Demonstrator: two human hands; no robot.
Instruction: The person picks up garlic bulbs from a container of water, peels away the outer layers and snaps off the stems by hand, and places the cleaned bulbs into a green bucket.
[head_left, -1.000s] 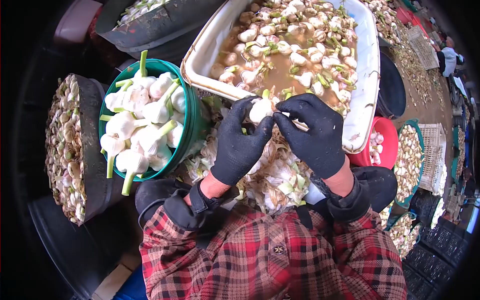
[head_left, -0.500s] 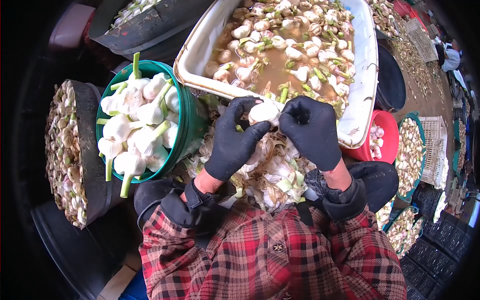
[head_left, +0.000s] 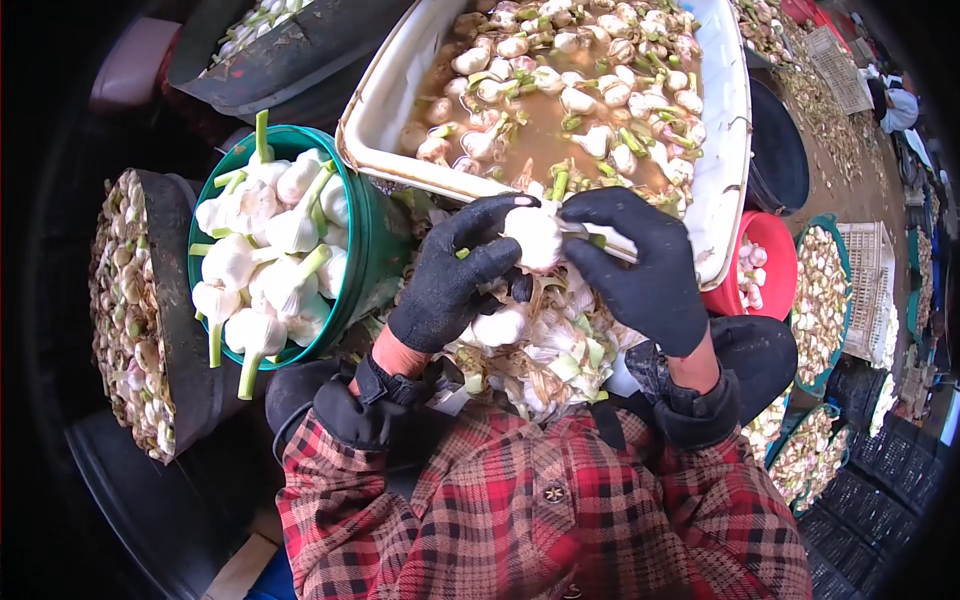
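In a black glove, my left hand (head_left: pixel 455 275) is closed round a white garlic bulb (head_left: pixel 534 238), its fingertips on the bulb's left side. My right hand (head_left: pixel 640 260), gloved too, has its thumb and fingers pinched at the bulb's right side, around the stem area. A pile of garlic skins (head_left: pixel 545 350) lies below both hands. A white tub (head_left: pixel 420 178) of brown water with floating garlic bulbs stands just beyond them. To the left is a green bucket (head_left: pixel 370 260) filled with peeled white bulbs with green stems.
A red bucket (head_left: pixel 780 275) with some garlic stands at the right, near a black tub (head_left: pixel 775 150). Far left is a dark container (head_left: pixel 190 300) of garlic. Baskets of garlic (head_left: pixel 820 290) and a pale crate (head_left: pixel 865 280) are farther right. Another person (head_left: pixel 898 108) is at the upper right.
The bulb has turned and shows more of its white side between my hands. My right hand has opened from a tighter curl and moved slightly right and down. My left hand has shifted slightly.
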